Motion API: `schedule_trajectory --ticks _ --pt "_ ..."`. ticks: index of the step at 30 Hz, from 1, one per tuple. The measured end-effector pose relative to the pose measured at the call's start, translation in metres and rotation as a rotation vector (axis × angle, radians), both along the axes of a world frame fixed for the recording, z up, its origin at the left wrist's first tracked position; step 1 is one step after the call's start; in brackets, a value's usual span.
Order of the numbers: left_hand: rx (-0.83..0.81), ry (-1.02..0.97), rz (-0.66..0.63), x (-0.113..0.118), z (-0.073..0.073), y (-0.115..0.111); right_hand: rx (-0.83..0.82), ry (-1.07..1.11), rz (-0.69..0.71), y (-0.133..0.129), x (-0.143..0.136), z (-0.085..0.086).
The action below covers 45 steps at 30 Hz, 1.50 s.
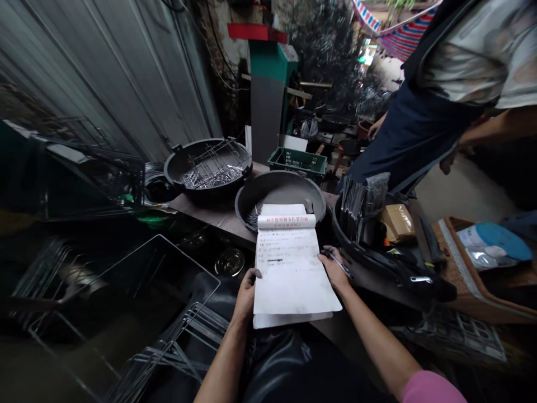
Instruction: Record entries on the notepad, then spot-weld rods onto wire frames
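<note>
A white writing pad (293,285) with red printed characters on its folded top lies over my lap, tilted towards me. Several lines of handwriting and one dark crossed-out line show on its upper half. My left hand (248,291) grips the pad's left edge, thumb on top and fingers underneath. On the right side, my right hand (335,268) holds a pen (342,263) and supports the pad's right edge. Just beyond the pad stands a round black pan (281,184), with thin metal pieces partly hidden inside it.
Another black pan (210,187) holds metal wire pieces. Wire frames (184,336) crowd my left side. At right are a pan with dark rods (354,210) and a wicker basket (474,280). A person in a dark apron (398,123) stands beyond, near a green crate (297,159).
</note>
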<state>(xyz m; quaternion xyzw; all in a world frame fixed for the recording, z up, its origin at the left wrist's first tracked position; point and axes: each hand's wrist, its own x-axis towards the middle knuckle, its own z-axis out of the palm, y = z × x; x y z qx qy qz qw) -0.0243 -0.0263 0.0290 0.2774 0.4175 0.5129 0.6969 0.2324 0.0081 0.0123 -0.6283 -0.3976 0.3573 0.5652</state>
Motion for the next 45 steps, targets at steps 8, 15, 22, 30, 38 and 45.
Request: schedule_trajectory --ticks 8,15,22,30,38,45 --pt "-0.004 0.018 0.007 0.0012 0.0026 -0.0020 0.019 0.050 -0.021 0.0009 -0.0014 -0.0110" --pt "-0.020 0.008 -0.007 0.0012 0.0053 -0.0015 -0.004 0.037 -0.012 0.0001 -0.0027 -0.0087" --pt "-0.021 -0.012 -0.018 0.0005 0.0043 -0.0012 -0.013 0.032 0.000 -0.0004 -0.0037 -0.0066" --pt "-0.006 -0.008 -0.002 0.0004 0.0001 -0.0003 -0.005 0.002 -0.023 0.0012 -0.0050 -0.0068" --pt "0.014 0.008 0.033 0.0020 -0.0021 0.0013 -0.034 -0.066 -0.011 0.0006 -0.0052 -0.0030" --pt "-0.019 0.009 0.039 0.0018 0.0001 0.0006 -0.046 -0.111 0.016 0.0006 -0.0053 -0.0087"
